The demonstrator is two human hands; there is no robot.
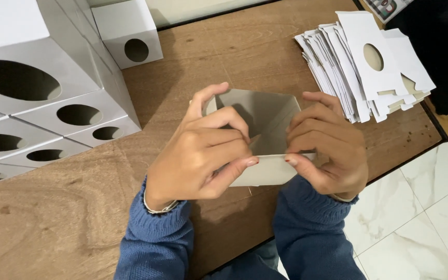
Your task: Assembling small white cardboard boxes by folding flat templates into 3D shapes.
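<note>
Hands: two, the left hand [200, 155] and the right hand [327, 148], both gripping one part-folded box [265, 129].
Part-folded boxes: one, grey inside, white outside.
Assembled white boxes with a round hole: seven in view. Six form the stacked boxes [42, 103] at the left edge; one is the single box [128, 33] standing apart behind them. Some of the stack is cut off by the frame, so the full count cannot be told.
Stacks of flat blanks: one, the pile of flat blanks [364, 62]; the sheets are too many and too close to count.
Tables: one wooden table [79, 207].
Blue sleeves: two.
Wrist bangles: one bangle [159, 209].
</note>
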